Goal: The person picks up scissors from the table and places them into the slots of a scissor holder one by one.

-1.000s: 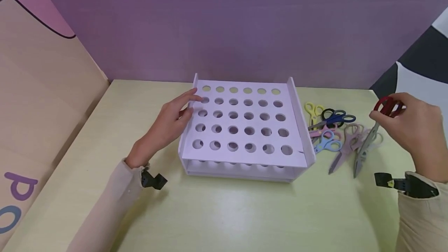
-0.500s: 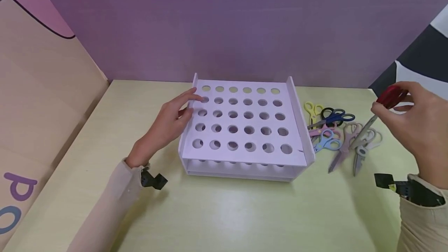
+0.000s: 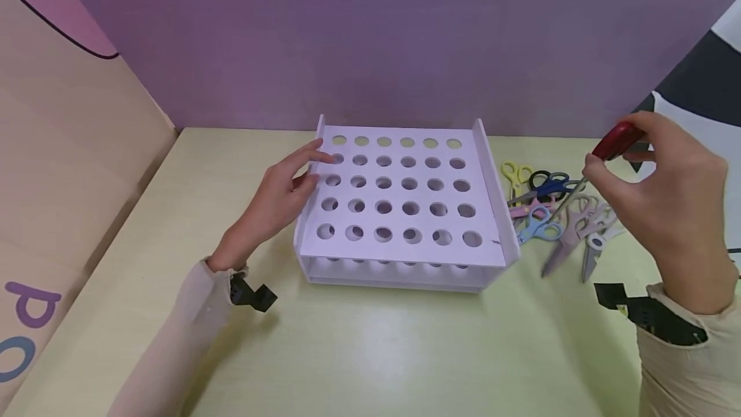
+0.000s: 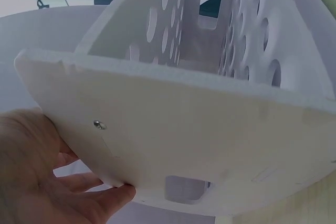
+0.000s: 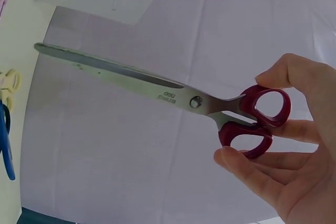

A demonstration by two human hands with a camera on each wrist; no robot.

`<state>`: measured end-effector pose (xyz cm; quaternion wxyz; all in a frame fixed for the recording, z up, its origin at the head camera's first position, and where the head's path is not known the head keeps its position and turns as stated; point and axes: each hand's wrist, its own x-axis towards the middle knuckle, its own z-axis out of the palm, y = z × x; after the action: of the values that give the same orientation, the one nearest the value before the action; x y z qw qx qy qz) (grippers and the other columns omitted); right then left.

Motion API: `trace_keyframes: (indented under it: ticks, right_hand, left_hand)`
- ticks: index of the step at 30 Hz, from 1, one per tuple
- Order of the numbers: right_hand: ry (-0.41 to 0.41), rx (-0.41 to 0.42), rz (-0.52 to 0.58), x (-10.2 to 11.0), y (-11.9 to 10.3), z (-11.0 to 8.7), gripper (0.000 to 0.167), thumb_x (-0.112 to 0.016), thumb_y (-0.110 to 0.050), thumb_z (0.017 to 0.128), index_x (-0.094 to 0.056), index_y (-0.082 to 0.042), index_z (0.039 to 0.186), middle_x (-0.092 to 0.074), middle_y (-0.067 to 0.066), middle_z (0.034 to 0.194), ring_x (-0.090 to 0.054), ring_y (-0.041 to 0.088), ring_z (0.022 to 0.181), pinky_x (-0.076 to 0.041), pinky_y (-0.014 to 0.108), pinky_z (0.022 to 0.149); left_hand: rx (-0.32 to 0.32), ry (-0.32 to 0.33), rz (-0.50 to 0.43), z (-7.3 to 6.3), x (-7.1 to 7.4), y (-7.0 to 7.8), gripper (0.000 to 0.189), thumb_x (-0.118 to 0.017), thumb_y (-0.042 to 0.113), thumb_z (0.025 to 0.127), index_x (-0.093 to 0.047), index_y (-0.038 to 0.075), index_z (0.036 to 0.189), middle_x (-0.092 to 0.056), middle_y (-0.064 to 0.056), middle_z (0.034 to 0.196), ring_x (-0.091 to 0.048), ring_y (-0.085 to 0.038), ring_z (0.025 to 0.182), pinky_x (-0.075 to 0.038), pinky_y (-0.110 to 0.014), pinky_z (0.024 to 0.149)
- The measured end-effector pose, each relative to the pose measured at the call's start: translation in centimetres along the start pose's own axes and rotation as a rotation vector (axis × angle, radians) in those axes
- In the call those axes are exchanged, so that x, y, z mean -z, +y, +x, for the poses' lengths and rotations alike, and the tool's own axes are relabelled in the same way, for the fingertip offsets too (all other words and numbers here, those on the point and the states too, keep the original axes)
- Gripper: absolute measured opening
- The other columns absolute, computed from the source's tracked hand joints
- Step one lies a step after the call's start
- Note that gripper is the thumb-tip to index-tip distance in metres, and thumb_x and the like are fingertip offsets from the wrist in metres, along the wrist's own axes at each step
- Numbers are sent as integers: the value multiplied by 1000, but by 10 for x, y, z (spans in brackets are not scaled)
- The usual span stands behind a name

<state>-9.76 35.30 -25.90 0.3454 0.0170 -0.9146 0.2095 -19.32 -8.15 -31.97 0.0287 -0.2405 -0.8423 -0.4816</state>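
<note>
A white rack (image 3: 396, 195) with rows of round holes in its top board stands in mid-table. My left hand (image 3: 282, 193) holds its left side panel (image 4: 173, 124), with fingers over the edge and the thumb against the outer face. To the right, my right hand (image 3: 677, 192) pinches the red handles (image 5: 265, 108) of a pair of scissors (image 5: 197, 101) between thumb and fingers. Their long metal blades are closed together and point down and left, above several other scissors. In the head view the blade tips overlap the light blue scissors (image 3: 539, 224).
Beside the rack's right panel lie yellow scissors (image 3: 517, 176), dark blue scissors (image 3: 547, 186), mauve scissors (image 3: 573, 230) and grey-white scissors (image 3: 593, 250), partly overlapping. A purple wall (image 3: 370, 44) rises behind the table, and a pale panel (image 3: 64, 159) borders its left.
My right hand has lifted the red-handled scissors off the pile and carried them left and up, swinging the blades leftward. The left hand keeps its place on the rack.
</note>
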Motion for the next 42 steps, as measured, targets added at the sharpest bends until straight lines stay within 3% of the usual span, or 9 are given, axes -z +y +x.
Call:
trace_keyframes:
  ticks: [7,20,28,33,42]
  right_hand:
    - [24,43,24,3,-15,2,53,-72,-8,85,-55,0,135,-62,26,121,-58,46,100,-25,-1,93]
    - [148,107,52,-5,-28,12,54,-72,-15,85,-57,-1,135,-58,19,137,-62,50,105,-30,4,99]
    - [201,151,122,-10,-46,24,53,-73,-16,83,-59,-2,133,-57,11,141,-63,42,111,-36,10,101]
    - [213,225,147,-14,-52,37,52,-71,-21,86,-59,0,132,-57,9,142,-60,32,120,-39,13,101]
    - [207,331,208,-31,-59,62,51,-71,-23,87,-61,2,130,-59,10,139,-61,29,118,-43,15,98]
  left_hand:
    - [-3,-1,-10,0,1,-1,33,-48,-5,98,-65,6,124,-37,-2,158,-32,-13,145,-41,-38,108]
    - [-3,1,-20,-1,3,3,32,-48,-4,99,-65,6,123,-37,-2,158,-30,-13,146,-41,-39,109]
    - [-4,6,-5,-3,5,8,31,-48,-4,99,-65,6,123,-37,-1,158,-30,-12,145,-41,-38,108]
    - [-11,10,-3,-2,5,10,31,-48,-4,98,-64,5,123,-38,-4,157,-32,-15,145,-42,-38,108]
    - [8,10,12,-5,6,12,30,-49,-3,99,-64,6,123,-37,-2,158,-31,-16,146,-42,-38,107]
